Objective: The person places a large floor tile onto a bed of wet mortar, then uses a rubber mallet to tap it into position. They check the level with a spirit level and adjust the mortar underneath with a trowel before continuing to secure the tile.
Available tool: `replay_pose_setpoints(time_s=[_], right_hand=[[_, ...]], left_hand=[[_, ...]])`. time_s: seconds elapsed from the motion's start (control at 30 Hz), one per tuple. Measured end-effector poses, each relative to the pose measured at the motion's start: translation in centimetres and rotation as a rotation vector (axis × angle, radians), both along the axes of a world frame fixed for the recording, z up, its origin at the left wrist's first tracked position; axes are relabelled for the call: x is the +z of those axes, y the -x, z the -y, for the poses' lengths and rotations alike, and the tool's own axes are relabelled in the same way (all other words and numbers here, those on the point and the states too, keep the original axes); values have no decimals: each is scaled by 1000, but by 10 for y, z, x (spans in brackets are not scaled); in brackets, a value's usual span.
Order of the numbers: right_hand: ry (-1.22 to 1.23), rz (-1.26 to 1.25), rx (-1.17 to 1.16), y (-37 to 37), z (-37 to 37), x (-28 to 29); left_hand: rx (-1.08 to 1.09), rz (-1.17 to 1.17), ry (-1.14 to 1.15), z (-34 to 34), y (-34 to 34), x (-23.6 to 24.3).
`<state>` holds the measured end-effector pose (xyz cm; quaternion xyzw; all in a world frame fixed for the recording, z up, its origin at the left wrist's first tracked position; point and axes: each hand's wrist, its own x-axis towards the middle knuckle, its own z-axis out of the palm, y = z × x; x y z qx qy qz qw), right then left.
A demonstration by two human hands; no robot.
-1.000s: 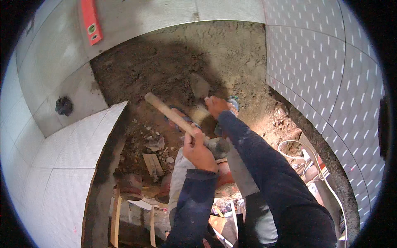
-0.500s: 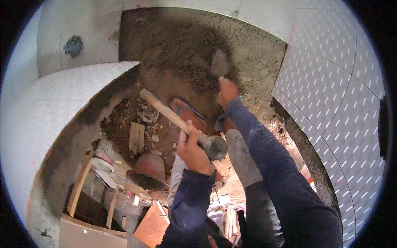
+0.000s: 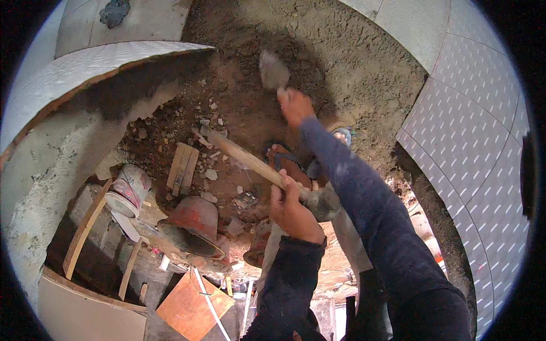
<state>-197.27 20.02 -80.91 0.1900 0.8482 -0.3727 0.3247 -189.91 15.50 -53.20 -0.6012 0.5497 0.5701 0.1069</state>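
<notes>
My right hand (image 3: 297, 107) is closed round the handle of a pointed trowel (image 3: 274, 70), whose blade is blurred above dark, damp mortar (image 3: 310, 54); whether it touches cannot be told. My left hand (image 3: 296, 211) grips a mallet by its pale wooden handle (image 3: 245, 158), close to the rounded grey head (image 3: 321, 203). The mallet is held over my sandalled feet, its handle end pointing up and left. My right forearm passes just right of the mallet head.
Patterned grey tiles (image 3: 460, 128) lie at right; a white tiled ledge (image 3: 108, 65) juts in at left. Rubble, wood pieces (image 3: 182, 165), a white bucket (image 3: 133, 184), a reddish bucket (image 3: 196, 219) on its side and an orange-brown board (image 3: 193, 307) lie below left.
The trowel and my right hand have swept left over the mortar. My left hand still holds the mallet. The whole view has shifted, showing more of the rubble and buckets.
</notes>
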Motion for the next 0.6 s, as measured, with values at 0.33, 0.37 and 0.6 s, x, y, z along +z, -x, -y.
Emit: replay_pose_setpoints(time_s=[0.33,0.37,0.6], right_hand=[[-100,210,361,-32,-29,44],[-43,224,121,-44,-54,38],[-55,63,45,-122,-38,-14]], left_hand=[[-45,31,66,25,-8,-7],[-68,42,47,23,-9,-5],[-20,40,106,-6,-40,-13]])
